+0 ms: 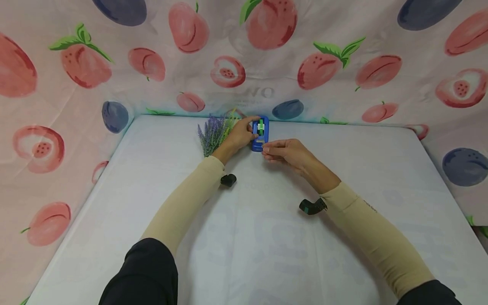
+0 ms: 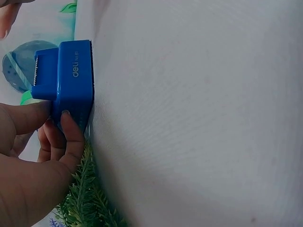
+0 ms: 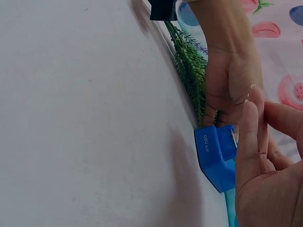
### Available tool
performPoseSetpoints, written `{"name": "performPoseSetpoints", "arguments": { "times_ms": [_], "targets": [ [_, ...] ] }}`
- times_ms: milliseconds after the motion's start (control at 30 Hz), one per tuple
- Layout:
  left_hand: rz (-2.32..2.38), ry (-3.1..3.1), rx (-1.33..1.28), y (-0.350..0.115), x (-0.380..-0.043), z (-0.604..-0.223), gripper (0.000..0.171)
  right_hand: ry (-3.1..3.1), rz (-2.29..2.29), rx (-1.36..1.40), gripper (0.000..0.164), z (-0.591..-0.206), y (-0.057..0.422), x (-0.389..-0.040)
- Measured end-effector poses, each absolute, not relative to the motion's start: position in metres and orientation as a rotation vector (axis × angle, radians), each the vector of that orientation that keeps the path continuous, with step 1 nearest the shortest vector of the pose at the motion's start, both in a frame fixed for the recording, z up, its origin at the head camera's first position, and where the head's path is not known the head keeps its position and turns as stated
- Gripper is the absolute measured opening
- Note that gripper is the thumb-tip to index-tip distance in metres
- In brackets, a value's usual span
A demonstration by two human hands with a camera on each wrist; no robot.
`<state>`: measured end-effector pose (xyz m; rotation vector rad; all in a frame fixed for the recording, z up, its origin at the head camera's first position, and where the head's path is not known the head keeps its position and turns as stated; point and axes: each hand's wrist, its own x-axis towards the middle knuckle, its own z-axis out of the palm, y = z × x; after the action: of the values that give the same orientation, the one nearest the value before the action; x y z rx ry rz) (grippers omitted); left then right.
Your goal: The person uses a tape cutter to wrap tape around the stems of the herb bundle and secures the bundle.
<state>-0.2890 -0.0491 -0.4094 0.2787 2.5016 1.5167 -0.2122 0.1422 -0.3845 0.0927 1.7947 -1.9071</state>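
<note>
A blue tape dispenser [image 1: 257, 148] marked "deli" stands at the far edge of the white table, with a green roll core [image 1: 261, 127] in it. My left hand [image 1: 239, 136] grips it from the left, thumb and fingers on its side and top. Near its toothed front end is my right hand [image 1: 289, 153], thumb and fingertips pinched together. The left wrist view shows a thin clear strip of tape [image 2: 19, 72] running from the dispenser toward the right fingertips. Those fingertips [image 3: 251, 106] stand beside the dispenser [image 3: 208, 151] in the right wrist view.
Artificial lavender and green sprigs [image 1: 213, 134] lie left of the dispenser, partly behind my left hand. A fruit-printed cloth [image 1: 267, 63] hangs right behind the table [image 1: 274, 237]. Black wrist cameras [image 1: 313, 206] stick out below both sleeves.
</note>
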Motion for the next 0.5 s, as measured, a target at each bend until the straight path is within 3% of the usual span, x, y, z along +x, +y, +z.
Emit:
{"name": "performPoseSetpoints", "arguments": {
  "times_ms": [500],
  "targets": [
    [1.508, 2.5, 0.285, -0.0496, -0.2873, -0.4076, 0.062, 1.802, -1.906, 0.047, 0.042, -0.3896, 0.1426, -0.2062]
  ]
}}
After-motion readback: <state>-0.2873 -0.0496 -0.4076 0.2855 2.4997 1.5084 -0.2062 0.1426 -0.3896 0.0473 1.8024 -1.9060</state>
